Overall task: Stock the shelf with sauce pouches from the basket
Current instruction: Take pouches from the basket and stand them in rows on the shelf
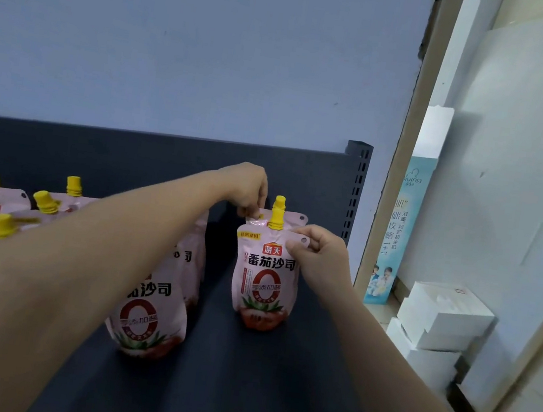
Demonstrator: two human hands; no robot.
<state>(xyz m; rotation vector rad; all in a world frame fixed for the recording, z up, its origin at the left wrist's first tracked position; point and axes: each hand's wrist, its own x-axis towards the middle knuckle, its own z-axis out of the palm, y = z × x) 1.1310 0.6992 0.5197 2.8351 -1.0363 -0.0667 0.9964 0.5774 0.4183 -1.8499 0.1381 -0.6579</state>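
A pink sauce pouch (265, 281) with a yellow cap stands upright on the dark shelf (241, 374), right of centre. Directly behind it stands a second pouch (296, 216), of which only the cap and top corners show. My left hand (248, 187) pinches the top left corner of this pair; I cannot tell which pouch it touches. My right hand (317, 256) pinches the front pouch's top right corner. Another pouch (148, 317) stands to the left, partly hidden by my left forearm, with one more behind it. The basket is out of view.
Several more pouches (4, 208) with yellow caps crowd the shelf's far left. A perforated dark upright (355, 189) closes the shelf's right end. Beyond it stand a blue printed carton (394, 235) and stacked white boxes (437, 324) against a white wall.
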